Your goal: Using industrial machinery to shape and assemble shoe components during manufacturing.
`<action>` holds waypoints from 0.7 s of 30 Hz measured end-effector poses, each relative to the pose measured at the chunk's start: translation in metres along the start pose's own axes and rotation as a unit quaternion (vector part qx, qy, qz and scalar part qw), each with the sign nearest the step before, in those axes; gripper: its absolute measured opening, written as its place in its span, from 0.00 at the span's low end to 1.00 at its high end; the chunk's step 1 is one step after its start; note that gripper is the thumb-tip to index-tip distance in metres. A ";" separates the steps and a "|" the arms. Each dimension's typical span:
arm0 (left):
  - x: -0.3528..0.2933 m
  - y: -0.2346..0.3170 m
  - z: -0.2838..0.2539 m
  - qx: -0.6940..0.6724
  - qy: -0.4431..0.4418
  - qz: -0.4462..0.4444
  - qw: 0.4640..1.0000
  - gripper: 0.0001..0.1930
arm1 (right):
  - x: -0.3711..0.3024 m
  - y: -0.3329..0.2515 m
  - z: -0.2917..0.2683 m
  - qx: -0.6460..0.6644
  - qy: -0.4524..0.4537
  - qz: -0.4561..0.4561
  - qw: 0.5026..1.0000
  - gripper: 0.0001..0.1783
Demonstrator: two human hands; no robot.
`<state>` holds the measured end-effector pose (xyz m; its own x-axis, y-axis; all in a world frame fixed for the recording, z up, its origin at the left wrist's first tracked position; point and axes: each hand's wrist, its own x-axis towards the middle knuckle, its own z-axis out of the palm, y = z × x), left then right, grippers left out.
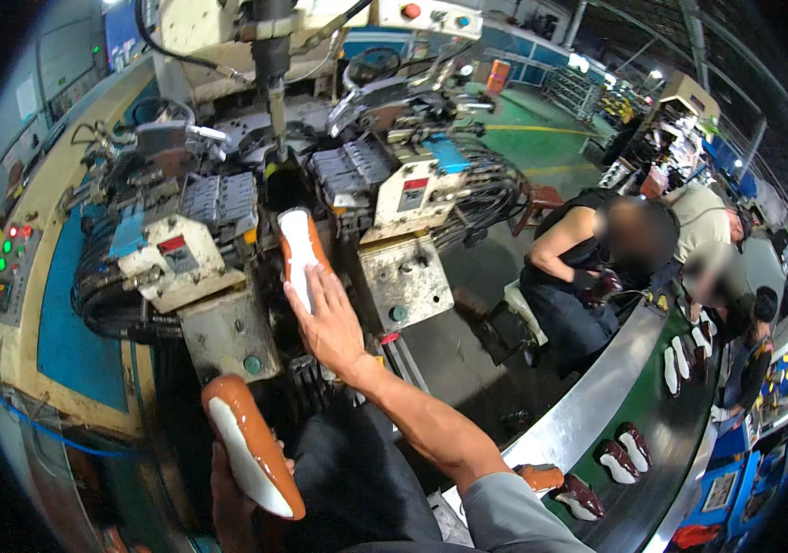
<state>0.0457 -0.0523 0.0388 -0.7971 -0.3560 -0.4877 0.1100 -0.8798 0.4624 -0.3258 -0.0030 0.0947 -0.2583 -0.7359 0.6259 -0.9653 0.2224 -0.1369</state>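
Observation:
My right hand (331,323) reaches forward into the machine and grips the near end of a glossy orange-brown shoe upper on a last (296,241). Its white underside faces up, and the far end sits beneath the machine's vertical rod (276,111), between two side clamp units (217,207) (357,170). Low at the left, my left hand (228,493) holds a second orange-brown lasted shoe (251,442) tilted, white underside partly toward me. That shoe hides most of the left hand's fingers.
A control panel with lit buttons (14,267) stands at the left. To the right, a green conveyor (638,475) carries several dark red lasted shoes (617,461) and an orange-brown one (539,476). Two co-workers sit beyond it, one handling a dark shoe (604,286). Hoses bundle beside the clamps.

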 end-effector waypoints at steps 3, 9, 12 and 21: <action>0.010 0.000 0.026 -0.095 -0.018 -0.032 0.995 0.50 | 0.024 0.010 0.010 -0.021 0.014 -0.008 1.000 0.35; 0.051 0.000 0.057 -0.012 -0.031 0.007 0.999 0.48 | 0.098 0.045 0.039 -0.062 0.035 -0.033 0.997 0.33; 0.074 -0.003 0.051 -0.014 -0.045 -0.019 0.999 0.45 | 0.133 0.064 0.057 -0.081 0.035 -0.033 0.996 0.35; 0.114 0.004 0.076 0.038 -0.013 -0.072 0.997 0.52 | 0.154 0.062 0.052 -0.107 0.085 -0.071 0.988 0.25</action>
<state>-0.0893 -0.0722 0.0411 -0.8162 -0.2195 -0.5345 -0.0503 -0.8946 0.4440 -0.4278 -0.1360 0.1430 -0.0932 -0.6551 0.7498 -0.9562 0.2686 0.1158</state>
